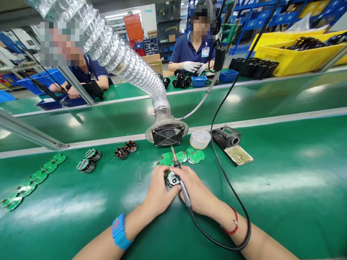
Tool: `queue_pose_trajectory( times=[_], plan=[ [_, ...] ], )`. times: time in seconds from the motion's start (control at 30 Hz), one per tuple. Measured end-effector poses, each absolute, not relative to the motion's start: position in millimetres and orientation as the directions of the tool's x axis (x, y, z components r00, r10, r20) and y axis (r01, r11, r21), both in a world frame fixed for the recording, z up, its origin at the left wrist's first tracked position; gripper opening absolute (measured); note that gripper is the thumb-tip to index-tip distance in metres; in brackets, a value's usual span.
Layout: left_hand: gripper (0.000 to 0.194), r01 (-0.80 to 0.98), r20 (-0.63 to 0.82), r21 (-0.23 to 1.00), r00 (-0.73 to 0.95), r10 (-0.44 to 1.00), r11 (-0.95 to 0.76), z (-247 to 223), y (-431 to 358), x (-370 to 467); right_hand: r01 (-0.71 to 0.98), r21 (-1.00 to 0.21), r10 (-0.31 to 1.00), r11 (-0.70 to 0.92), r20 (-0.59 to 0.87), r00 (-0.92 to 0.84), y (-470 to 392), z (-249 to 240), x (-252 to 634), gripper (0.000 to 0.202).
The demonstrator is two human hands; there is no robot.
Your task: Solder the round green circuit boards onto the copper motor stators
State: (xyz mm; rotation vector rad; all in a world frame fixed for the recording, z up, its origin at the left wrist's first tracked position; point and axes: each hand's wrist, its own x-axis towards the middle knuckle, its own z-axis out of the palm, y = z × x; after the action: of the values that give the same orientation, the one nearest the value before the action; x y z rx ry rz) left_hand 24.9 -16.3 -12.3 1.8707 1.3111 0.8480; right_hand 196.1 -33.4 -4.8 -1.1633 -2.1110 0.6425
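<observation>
A round circuit board sits between my hands near the middle of the bench; whether a motor core lies beneath it is hidden. Curled around its left side, my left hand grips it with fingers and thumb. My right hand is closed on a soldering iron and also touches the board's right side. The iron's tip points away from me, above several loose green circuit boards. Just beyond them is the fan of a fume extractor.
A soldering iron stand with a sponge tray and a tape roll are at the back. Leftward lie board-topped motor cores, bare wound cores and a board row. The iron's black cable loops rightward. Two people work opposite.
</observation>
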Motion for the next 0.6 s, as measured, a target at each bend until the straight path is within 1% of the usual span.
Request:
queue_pose_trajectory(
  times=[0.1,0.23,0.33,0.43,0.5,0.6],
  plan=[
    [0.039,0.526,0.185,0.791,0.280,0.942,-0.312,-15,-17,32,0.539,-0.706,0.876,0.459,0.260,-0.406,-34,-3,197,0.069],
    [0.039,0.520,0.160,0.791,0.333,0.929,-0.322,-12,-14,30,0.492,-0.761,0.893,0.422,0.257,-0.368,-31,-5,200,0.068],
    [0.045,0.506,0.126,0.801,0.379,0.917,-0.319,-9,-12,26,0.496,-0.795,0.933,0.349,0.246,-0.262,-29,-12,202,0.066],
    [0.046,0.502,0.114,0.801,0.407,0.906,-0.326,-8,-11,24,0.482,-0.839,0.967,0.251,0.200,-0.155,-28,-18,203,0.060],
    [0.044,0.500,0.110,0.800,0.420,0.901,-0.331,-8,-9,22,0.454,-0.861,0.971,0.229,0.173,-0.162,-27,-20,202,0.053],
    [0.039,0.501,0.085,0.800,0.450,0.889,-0.330,-6,-8,19,0.425,-0.866,0.957,0.263,0.179,-0.228,-24,-21,200,0.046]
  ],
)
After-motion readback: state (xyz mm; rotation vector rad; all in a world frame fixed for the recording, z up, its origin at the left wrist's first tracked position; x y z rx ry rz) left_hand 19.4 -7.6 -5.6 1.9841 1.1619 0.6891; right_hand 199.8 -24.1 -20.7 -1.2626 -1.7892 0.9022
